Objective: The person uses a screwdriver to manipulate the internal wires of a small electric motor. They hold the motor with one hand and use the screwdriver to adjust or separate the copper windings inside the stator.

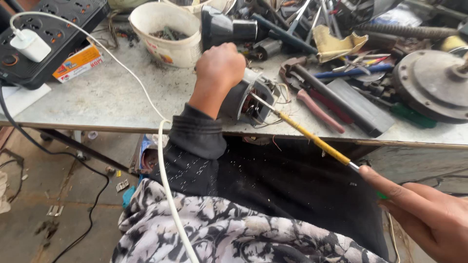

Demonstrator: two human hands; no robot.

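Right hand (429, 219) gripping one yellow screwdriver (312, 139), left hand (220, 65) clasping one motor (251, 100), two pliers (312, 92) beside.

Yellow screwdriver shaft (312, 139) — grey motor housing (243, 100); white cable (165, 170), black-and-white floral cloth (214, 234) — pink-handled pliers (319, 111).

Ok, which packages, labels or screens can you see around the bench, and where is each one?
Small cardboard box: flat rectangle, orange, white and blue, on the bench's left side beside the black power strip.
White plastic tub: round, faint reddish printing on its side, behind the left hand.
No screens in view.
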